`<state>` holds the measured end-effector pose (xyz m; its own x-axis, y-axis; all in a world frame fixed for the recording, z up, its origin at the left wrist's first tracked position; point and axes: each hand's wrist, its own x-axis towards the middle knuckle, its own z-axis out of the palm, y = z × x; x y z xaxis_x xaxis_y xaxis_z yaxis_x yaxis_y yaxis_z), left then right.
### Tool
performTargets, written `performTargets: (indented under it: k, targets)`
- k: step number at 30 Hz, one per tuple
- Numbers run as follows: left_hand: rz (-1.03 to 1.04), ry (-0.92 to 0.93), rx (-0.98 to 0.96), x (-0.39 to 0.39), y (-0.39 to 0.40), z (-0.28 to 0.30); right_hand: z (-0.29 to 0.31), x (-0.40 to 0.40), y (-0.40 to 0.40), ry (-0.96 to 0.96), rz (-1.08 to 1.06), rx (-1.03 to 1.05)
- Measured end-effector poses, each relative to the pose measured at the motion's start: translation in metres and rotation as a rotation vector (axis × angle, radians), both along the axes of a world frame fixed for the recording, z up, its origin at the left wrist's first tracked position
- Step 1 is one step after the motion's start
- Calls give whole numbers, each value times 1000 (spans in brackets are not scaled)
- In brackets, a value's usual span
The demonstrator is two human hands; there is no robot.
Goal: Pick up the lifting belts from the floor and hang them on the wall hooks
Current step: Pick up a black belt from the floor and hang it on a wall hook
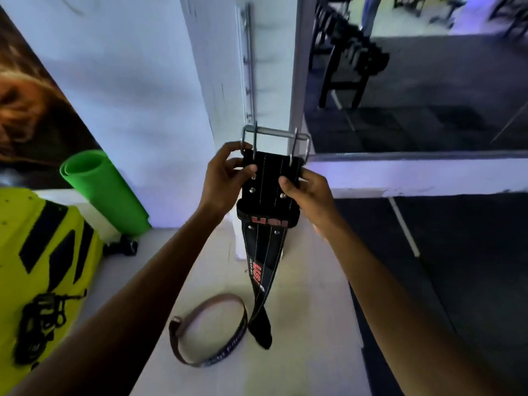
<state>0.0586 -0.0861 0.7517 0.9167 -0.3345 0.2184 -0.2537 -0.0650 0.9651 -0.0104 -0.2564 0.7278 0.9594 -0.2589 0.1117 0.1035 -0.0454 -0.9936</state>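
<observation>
Held up at centre frame between both hands: a black lifting belt [264, 190] with red USI lettering, buckle end uppermost. Left hand [225, 178] on the belt's left edge near the top, thumb on the front face, fingers [237, 147] curled up around the left side of the steel buckle [275, 138] and pinching it. Right hand [307, 190] on the belt's right edge, thumb pressed flat on the front beside a rivet, remaining fingers wrapped behind the leather, gripping it. Rest of the belt hanging straight down from the hands, narrowing, with the tail end [261, 332] twisted and reaching down to the white floor [300, 310]; touching or just above it, cannot tell.

Beyond the buckle, on the corner of a white wall pillar [217, 81], a vertical metal rail of hooks [248, 64], all bare, its lowest hook just above the buckle's left side. No contact visible between buckle and hooks.

On the floor, near and left of the hanging tail, a second belt [208, 330], brown, lying coiled in an open loop. Further left, a rolled green mat [103, 190] leaning against the wall, and a yellow-green box [43, 252] with black markings at the left edge. On the right, a large mirror [414, 81] reflecting dark flooring and black equipment.
</observation>
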Motion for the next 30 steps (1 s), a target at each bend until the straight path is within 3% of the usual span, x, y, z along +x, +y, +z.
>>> performTargets:
  k: [6, 12, 18, 30]
  targets:
    - [31, -180, -178, -19, 24, 131, 133, -11, 34, -215, -82, -80]
    - [55, -308, -297, -42, 27, 231, 217, -34, 52, -405, -217, -63]
    - [145, -427, -338, -61, 31, 300, 257, -53, 50, -496, -67, -67]
    - [260, -478, -467, -74, 27, 395, 301, -51, 32, -587, -3, -135]
